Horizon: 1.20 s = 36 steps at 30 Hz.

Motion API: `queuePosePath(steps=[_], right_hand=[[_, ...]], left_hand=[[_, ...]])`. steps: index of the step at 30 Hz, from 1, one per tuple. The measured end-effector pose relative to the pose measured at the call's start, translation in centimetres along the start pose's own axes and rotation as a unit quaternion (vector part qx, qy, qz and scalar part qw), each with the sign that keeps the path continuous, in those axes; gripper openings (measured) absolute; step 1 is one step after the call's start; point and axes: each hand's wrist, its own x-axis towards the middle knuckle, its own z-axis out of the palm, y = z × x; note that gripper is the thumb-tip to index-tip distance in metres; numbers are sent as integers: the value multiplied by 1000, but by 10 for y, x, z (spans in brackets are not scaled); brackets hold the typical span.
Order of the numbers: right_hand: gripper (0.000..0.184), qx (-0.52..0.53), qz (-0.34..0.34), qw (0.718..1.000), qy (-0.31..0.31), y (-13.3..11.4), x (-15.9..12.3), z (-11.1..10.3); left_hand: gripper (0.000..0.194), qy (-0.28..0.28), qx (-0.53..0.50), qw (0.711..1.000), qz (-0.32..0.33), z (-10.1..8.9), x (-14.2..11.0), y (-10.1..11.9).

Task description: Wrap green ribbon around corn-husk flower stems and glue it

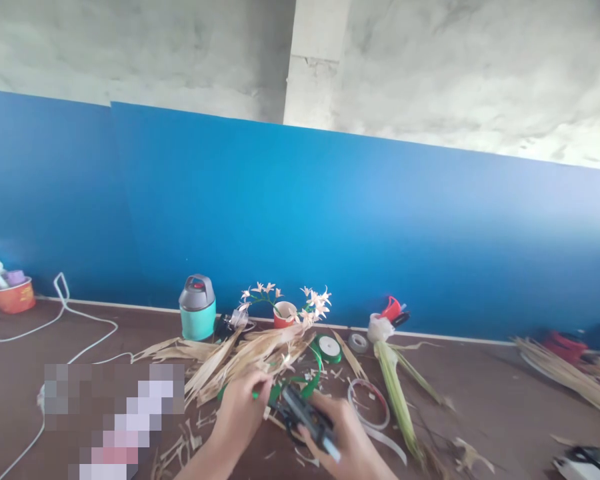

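My left hand (245, 403) is closed in a pinch on a thin green flower stem (255, 395); a small pale flower (287, 362) shows just above the fingertips. My right hand (337, 427) is wrapped round a black glue gun (304, 413), its nose pointing up and left towards my left hand. A whitish glue stick (331, 449) pokes out of its rear end. Green ribbon (314, 381) lies behind the gun, running to a spool (329, 349). Dry corn husks (260, 347) are spread just beyond both hands. My fingers partly hide the stem.
Behind the husks stand a red cup (284, 315) with pale flowers (316, 305) and a teal-grey container (198, 310). Rightward are grey tape (358, 343), a clear ring (369, 405) and a green husk bundle (397, 400). A white cable (93, 333) crosses the left; a blue partition (280, 213) rises behind.
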Motion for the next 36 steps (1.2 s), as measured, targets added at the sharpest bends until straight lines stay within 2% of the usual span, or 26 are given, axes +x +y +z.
queuePosePath(steps=[1, 2, 3, 5, 7, 11, 13, 15, 16, 17, 19, 21, 22, 23, 24, 26, 29, 31, 34, 36], right_hand=[[6, -79, -6, 996, -50, -2, 0, -5], [6, -152, 16, 986, -70, -2, -1, -11], [14, -216, 58, 972, -68, 0, -1, -16], [26, -301, 138, 942, -60, 13, -4, -26], [32, -346, 170, 921, -56, 32, -11, -33], [31, -421, 233, 874, -62, 61, -32, -40], [33, -454, 246, 854, -60, 59, -38, -44], [32, -483, 242, 840, -47, 44, -34, -48], [29, -486, 230, 842, -36, 33, -29, -48], [24, -477, 214, 852, -23, 21, -22, -46], [22, -395, 162, 904, -3, -2, -2, -32], [29, -222, 114, 968, -38, -20, 20, -5], [28, -118, 98, 987, -47, -26, 31, 12], [21, -10, 97, 994, -54, -29, 41, 30], [14, 82, 125, 988, -50, -30, 50, 48], [13, 122, 157, 978, -63, -30, 65, 77], [11, 166, 183, 966, -78, -29, 77, 92], [9, 192, 185, 961, -69, -31, 79, 82], [11, 238, 167, 957, -17, -34, 75, 53], [11, 314, 143, 938, 23, -33, 69, 35]], left_hand=[[21, 3, -57, 997, -48, -1, 2, -2], [23, 20, -116, 988, -104, -2, 5, -4], [25, 36, -184, 971, -149, -4, 8, -6], [30, 101, -282, 930, -213, -6, 13, -9], [34, 131, -337, 905, -225, -8, 15, -11], [34, 143, -370, 896, -200, -9, 15, -12], [34, 148, -374, 894, -196, -8, 14, -11], [35, 154, -377, 891, -198, -8, 14, -11], [35, 156, -379, 890, -199, -8, 14, -11], [36, 159, -381, 889, -199, -7, 14, -11], [37, 165, -382, 887, -198, -7, 15, -10], [38, 170, -382, 887, -195, -7, 15, -9], [38, 171, -382, 887, -193, -7, 15, -8], [38, 172, -382, 888, -191, -8, 15, -6], [38, 172, -381, 888, -189, -8, 15, -5], [37, 170, -379, 890, -187, -10, 15, -2], [34, 173, -382, 888, -188, -13, 16, 1], [32, 184, -390, 884, -184, -14, 16, 3], [30, 201, -413, 871, -176, -15, 15, 8], [30, 193, -437, 858, -188, -16, 14, 14]])
